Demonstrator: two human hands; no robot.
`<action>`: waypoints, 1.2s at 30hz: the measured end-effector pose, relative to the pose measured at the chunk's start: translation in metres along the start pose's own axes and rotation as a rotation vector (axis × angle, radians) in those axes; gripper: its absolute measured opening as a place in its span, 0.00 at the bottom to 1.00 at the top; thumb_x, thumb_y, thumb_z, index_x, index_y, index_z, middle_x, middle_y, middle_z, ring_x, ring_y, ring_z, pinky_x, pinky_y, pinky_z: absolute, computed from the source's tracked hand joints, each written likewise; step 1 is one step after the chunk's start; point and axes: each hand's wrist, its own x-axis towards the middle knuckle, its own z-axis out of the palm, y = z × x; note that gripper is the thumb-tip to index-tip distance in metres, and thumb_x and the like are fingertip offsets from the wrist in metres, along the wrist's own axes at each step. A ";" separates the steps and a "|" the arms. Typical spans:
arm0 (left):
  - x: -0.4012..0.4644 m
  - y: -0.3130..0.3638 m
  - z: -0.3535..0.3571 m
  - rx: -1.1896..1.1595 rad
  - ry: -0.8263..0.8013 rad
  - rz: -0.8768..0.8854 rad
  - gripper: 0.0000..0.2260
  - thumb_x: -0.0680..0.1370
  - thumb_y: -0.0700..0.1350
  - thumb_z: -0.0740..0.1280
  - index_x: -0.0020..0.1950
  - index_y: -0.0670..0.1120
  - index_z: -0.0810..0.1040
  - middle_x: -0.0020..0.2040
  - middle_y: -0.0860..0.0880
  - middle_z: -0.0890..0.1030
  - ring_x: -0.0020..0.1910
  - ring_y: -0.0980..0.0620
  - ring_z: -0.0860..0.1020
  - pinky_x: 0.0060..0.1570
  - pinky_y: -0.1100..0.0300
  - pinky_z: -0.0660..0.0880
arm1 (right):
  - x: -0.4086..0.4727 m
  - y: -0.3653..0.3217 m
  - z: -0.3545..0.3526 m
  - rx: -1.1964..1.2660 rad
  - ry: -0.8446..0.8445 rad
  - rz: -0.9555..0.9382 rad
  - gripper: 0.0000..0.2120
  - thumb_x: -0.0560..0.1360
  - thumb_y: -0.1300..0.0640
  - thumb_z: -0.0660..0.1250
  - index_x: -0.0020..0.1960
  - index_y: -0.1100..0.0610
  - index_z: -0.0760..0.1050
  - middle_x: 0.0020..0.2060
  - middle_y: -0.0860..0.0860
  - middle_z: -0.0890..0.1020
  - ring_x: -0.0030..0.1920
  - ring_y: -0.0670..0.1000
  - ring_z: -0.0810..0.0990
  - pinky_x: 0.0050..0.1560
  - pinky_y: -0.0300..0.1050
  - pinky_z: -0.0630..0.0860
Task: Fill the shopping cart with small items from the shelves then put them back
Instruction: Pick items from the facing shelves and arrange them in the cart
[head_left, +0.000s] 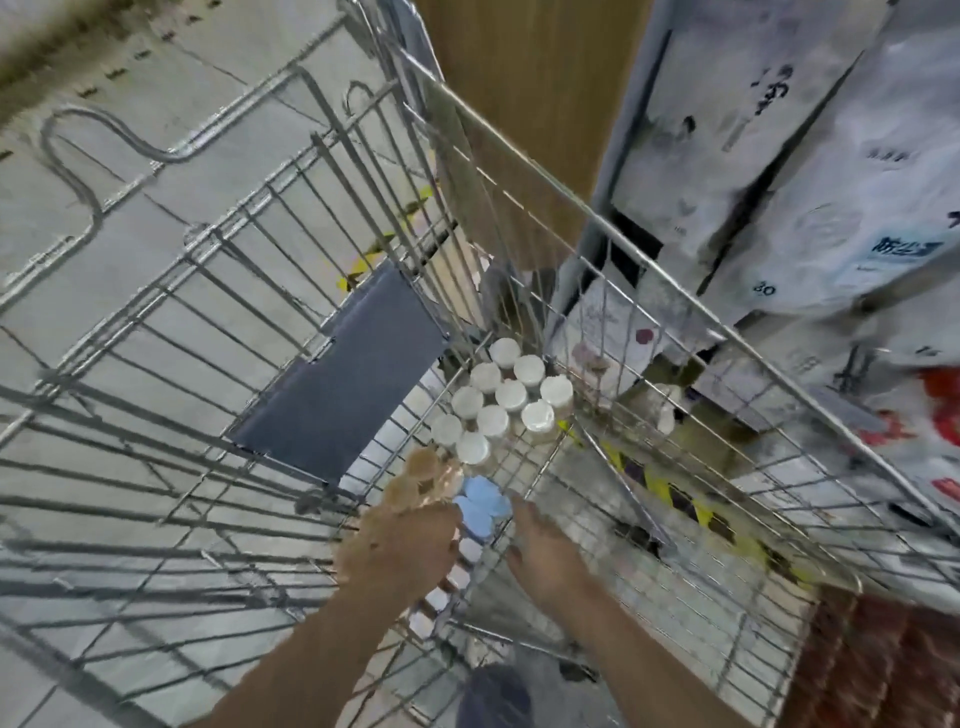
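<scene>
Our left hand (400, 545) has its fingers curled round something at the blue-capped items (480, 501); blur hides exactly what it pinches. Our right hand (540, 556) reaches beside them, fingers pressed together and fairly straight, touching or nearly so. At 12 o'clock from the hands stand 10 white-capped jars (506, 397) in a tight cluster on the shopping cart (675, 291) floor. The shelves (810, 171) rise at 2 o'clock. We judge the cart partly filled; whether loading or unloading, we cannot tell.
</scene>
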 end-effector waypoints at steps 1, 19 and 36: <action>-0.006 0.009 -0.009 0.002 0.003 0.037 0.15 0.79 0.48 0.56 0.65 0.53 0.71 0.62 0.50 0.75 0.59 0.47 0.75 0.57 0.54 0.71 | 0.008 0.000 0.003 -0.021 -0.001 -0.016 0.32 0.78 0.60 0.59 0.78 0.54 0.48 0.71 0.55 0.67 0.66 0.57 0.70 0.61 0.46 0.70; 0.017 0.022 -0.008 0.137 0.112 0.121 0.22 0.82 0.42 0.56 0.75 0.50 0.58 0.70 0.48 0.66 0.64 0.48 0.70 0.57 0.57 0.70 | 0.040 0.029 0.015 -0.176 0.068 -0.081 0.24 0.75 0.58 0.64 0.70 0.56 0.63 0.60 0.53 0.75 0.54 0.55 0.78 0.49 0.45 0.74; 0.064 0.053 0.024 0.478 0.082 0.138 0.12 0.79 0.46 0.59 0.59 0.43 0.75 0.57 0.44 0.78 0.60 0.44 0.72 0.55 0.53 0.66 | -0.015 0.075 0.015 -0.140 0.181 0.051 0.20 0.77 0.57 0.63 0.68 0.53 0.66 0.60 0.48 0.75 0.58 0.48 0.75 0.56 0.40 0.74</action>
